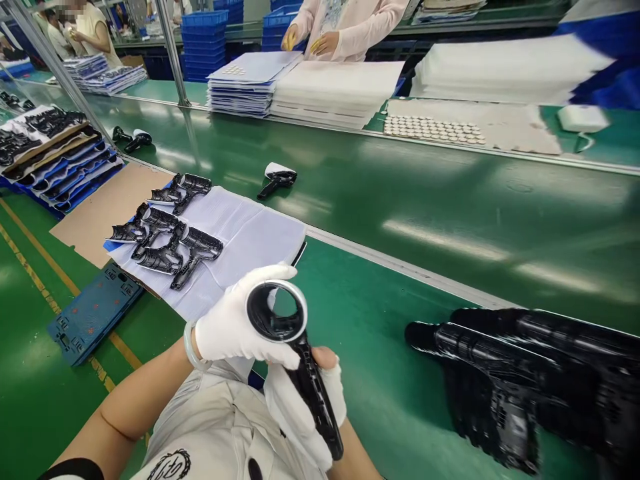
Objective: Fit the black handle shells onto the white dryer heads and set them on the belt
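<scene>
A black hair-dryer-shaped housing (315, 393) with a pale ring round its open barrel is held in front of the body. My left hand (240, 317), in a white glove, wraps round the barrel. Lower down, my right hand (305, 407), gloved with a bare thumb tip, grips the handle. Several black half shells (200, 247) lie on white sheets (250, 233) at the left. Larger in view at the right, more black shells (515, 373) rest on the green table (375, 333); they look blurred.
Beyond a metal rail, a green conveyor (350, 180) carries a white-and-black housing (278, 179). Stacked trays of parts (60, 160) stand far left. Across the conveyor, a person (340, 30) is behind stacks of white sheets (335, 93). A blue plate (95, 310) is at lower left.
</scene>
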Motion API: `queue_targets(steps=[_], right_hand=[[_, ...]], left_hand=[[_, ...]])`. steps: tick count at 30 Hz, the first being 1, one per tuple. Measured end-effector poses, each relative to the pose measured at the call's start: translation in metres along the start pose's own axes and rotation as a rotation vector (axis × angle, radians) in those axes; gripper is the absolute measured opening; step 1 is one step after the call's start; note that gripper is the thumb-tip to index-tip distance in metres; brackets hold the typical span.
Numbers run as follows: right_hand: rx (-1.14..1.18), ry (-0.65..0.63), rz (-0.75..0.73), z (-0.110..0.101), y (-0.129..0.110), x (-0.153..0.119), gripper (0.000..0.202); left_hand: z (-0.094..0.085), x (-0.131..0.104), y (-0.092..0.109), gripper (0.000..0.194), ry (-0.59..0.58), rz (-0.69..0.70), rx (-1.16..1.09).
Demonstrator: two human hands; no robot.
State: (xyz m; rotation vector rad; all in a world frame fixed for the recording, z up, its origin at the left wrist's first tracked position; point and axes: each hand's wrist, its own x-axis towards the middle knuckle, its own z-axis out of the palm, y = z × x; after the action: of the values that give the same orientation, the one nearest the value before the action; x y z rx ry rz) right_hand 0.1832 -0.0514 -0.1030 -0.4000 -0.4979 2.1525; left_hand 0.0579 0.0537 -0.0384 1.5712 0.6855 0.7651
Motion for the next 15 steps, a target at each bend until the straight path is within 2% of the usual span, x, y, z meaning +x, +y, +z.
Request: queue_targets(steps=[3,6,8,10,13,15], right_hand=[[0.184,-0.066,0.05,-0.004,0.005,0.009,0.061],[0.192,-0.021,0.133,-0.009,0.009,0.008,0.057],[0.193,-0.013,0.151,-0.01,0.012,0.005,0.054],[0.253,-0.079,0.102,-0.01,0.012,0.0,0.052],[0.35,-0.239,-0.062,-0.007,0.005,-0.011,0.054],[0.178,-0.204,-0.068,-0.003,-0.006,-0.021,0.065]], left_hand=[[0.0,0.006,0.015,0.093,-0.04,0.038,0.125],[-0.001,0.006,0.023,0.081,-0.054,0.106,0.241],[-0.002,0.004,0.021,0.076,-0.01,0.155,0.268],[-0.002,0.001,0.014,0.075,0.042,0.183,0.196],[-0.002,-0.002,0.001,0.074,0.087,0.289,-0.006],[-0.002,-0.004,-0.005,0.072,0.097,0.34,-0.053]])
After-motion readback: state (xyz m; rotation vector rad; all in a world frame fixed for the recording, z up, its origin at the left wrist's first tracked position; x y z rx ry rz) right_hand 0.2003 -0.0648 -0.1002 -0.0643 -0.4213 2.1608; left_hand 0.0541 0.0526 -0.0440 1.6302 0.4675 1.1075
